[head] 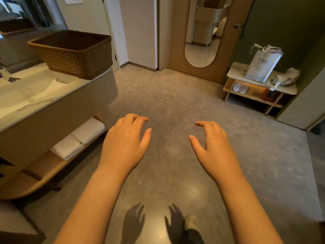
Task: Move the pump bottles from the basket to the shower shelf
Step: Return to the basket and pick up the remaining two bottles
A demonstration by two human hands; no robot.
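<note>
The brown woven basket [73,55] sits on the end of the pale vanity counter [26,103], up and well to the left of the left hand [123,143] and clear of it; its wall hides whatever is inside, so I cannot tell from here where the pump bottles are. Both hands hang in mid-air over the grey floor [175,103], palms down, holding nothing. The left hand's fingers are loosely curled, and its thumb reaches toward the right hand [212,147]. The right hand mirrors it, fingers bent and relaxed, with a clear gap between the two. Just left of the left hand, under the counter, two folded white towels [77,140] lie side by side on a lower shelf. Beyond the fingertips, straight ahead, an oval mirror [202,32] is set in a wooden panel. Up and to the right of the right hand stands a low wooden bench [260,95] with a white paper bag [262,66] on top and pale slippers [240,88] on its shelf. Below the wrists, the hands' shadows [133,221] fall on the floor beside a shoe [190,224]
</note>
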